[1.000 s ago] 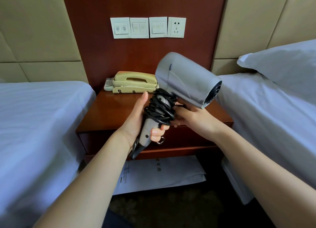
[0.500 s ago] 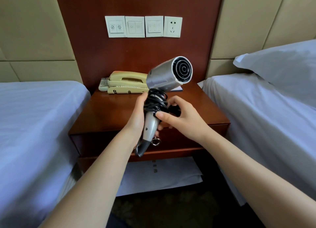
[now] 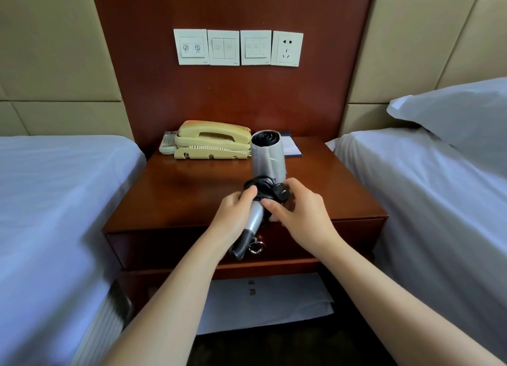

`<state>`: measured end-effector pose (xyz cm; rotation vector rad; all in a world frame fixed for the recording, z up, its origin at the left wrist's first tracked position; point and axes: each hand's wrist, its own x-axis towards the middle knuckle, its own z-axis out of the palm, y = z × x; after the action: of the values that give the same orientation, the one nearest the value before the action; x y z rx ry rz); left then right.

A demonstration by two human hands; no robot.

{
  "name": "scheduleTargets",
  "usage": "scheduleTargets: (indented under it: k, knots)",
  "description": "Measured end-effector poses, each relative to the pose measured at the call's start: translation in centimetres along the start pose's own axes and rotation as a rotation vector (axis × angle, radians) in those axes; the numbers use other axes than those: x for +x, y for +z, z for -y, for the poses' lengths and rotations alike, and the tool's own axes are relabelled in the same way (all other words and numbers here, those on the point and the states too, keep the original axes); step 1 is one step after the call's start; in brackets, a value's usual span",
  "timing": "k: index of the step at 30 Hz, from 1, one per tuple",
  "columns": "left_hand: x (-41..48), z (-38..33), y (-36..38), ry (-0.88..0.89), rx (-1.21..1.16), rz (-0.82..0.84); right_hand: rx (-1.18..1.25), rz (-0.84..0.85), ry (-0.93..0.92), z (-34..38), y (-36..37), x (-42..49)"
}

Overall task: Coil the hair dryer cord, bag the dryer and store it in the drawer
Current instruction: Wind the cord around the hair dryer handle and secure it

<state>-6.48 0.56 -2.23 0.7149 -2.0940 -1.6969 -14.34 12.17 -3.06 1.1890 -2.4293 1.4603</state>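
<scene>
Hotel room, twin setup: left bed point(image 3: 55, 201) and right bed point(image 3: 439, 201) on either side, wooden nightstand point(image 3: 192, 190) wedged between them. I've got the hair dryer point(image 3: 267, 154) in the air over the front of the nightstand top. Its barrel points away at the phone point(image 3: 214, 140) and its handle angles down toward the drawer point(image 3: 164, 245), which is closed. My left hand point(image 3: 233, 214) is wrapped round the handle. My right hand point(image 3: 299, 214) is pinching the plug point(image 3: 282, 192) against the cord point(image 3: 260, 185), which sits wound in a black bundle round the top of the handle.

What could go wrong, I reckon: the plug end doesn't look tucked under anything, so the second I let go the loops could spring loose and I'm rewinding. Both hands are busy too, so one has to come free before I can tug the ring pull point(image 3: 257, 247).

Other stuff: a remote point(image 3: 167, 143) sits beside the phone at the back and a notepad point(image 3: 292, 147) lies just behind the barrel, so setting the dryer down too far back would bump them. A white flat thing point(image 3: 263, 302) lies on the shelf under the drawer. Might be the bag, can't tell.
</scene>
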Motion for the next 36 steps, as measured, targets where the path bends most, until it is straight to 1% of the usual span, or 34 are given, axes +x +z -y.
scheduleTargets:
  k: [4,8,10,13,17,19,21,23,25,28,31,33,36]
  knots:
    - [1.3,0.3,-0.1,-0.023,0.108,-0.068,-0.016,-0.002,-0.016,-0.8,1.2,1.2]
    - [2.6,0.4,-1.1,0.052,0.367,-0.106,-0.034,-0.015,-0.038,-0.8,2.1,2.0]
    - [3.1,0.9,-1.6,0.093,0.434,-0.110,-0.094,-0.043,-0.039,-0.7,2.6,2.1]
    - [3.5,1.4,-1.8,0.139,0.408,-0.148,-0.196,-0.089,-0.019,-0.3,3.4,2.2]
    - [3.1,1.7,-1.9,0.223,0.339,-0.365,-0.302,-0.148,0.009,-0.1,4.5,1.9]
    - [2.7,1.9,-1.9,0.269,0.369,-0.418,-0.254,-0.144,0.007,-0.3,4.8,1.8]
    - [2.3,2.3,-1.8,0.277,0.398,-0.406,-0.164,-0.109,-0.028,-0.6,4.9,1.9]
    - [2.1,2.8,-1.8,0.277,0.361,-0.406,-0.076,-0.052,-0.061,-0.6,4.6,2.1]
    - [2.0,3.0,-1.8,0.253,0.257,-0.445,-0.005,0.017,-0.096,-0.5,4.3,2.1]
    - [2.6,2.8,-1.7,0.126,0.134,-0.466,-0.014,0.093,-0.145,-1.0,3.8,2.2]
    - [3.2,2.2,-1.5,0.006,0.159,-0.440,-0.073,0.126,-0.196,-1.5,3.4,2.3]
    - [3.6,1.9,-1.4,-0.044,0.201,-0.410,-0.058,0.109,-0.222,-1.9,3.4,2.3]
    - [3.6,1.1,-1.6,-0.045,0.215,-0.330,0.170,0.023,-0.098,-2.5,3.3,2.6]
